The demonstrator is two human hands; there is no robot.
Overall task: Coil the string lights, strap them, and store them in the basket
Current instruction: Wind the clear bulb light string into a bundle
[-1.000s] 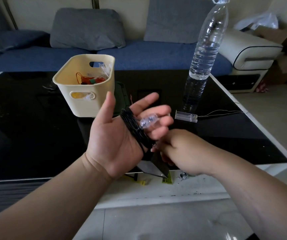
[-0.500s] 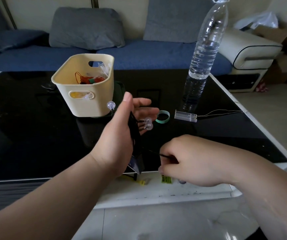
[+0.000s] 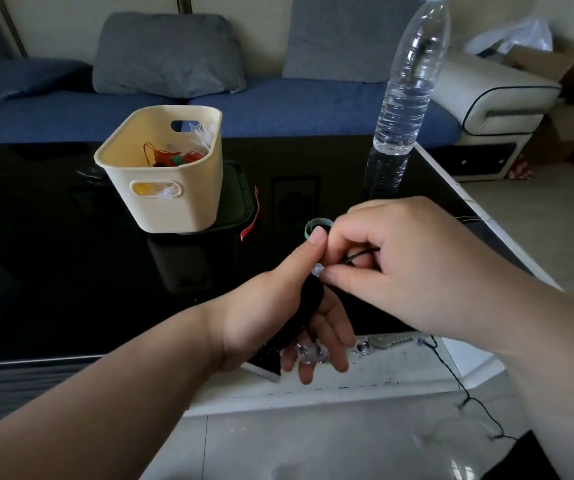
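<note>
– Coil (image 3: 313,299) where?
– Wound round the left hand (image 3: 264,317), thumb clamping it, low over the table's (image 3: 70,271) near edge.
– Right hand (image 3: 417,268)?
– Pinched on the wire (image 3: 365,252) beside a bulb (image 3: 317,270).
– Risk?
– The tail (image 3: 451,370) hangs off the edge to the floor. A bulb could catch there; a tug might drag loops off the fingers and undo the winding, I reckon. Strap (image 3: 318,223) lies just behind the thumb, basket (image 3: 181,202) well left. Neither is in use yet.
</note>
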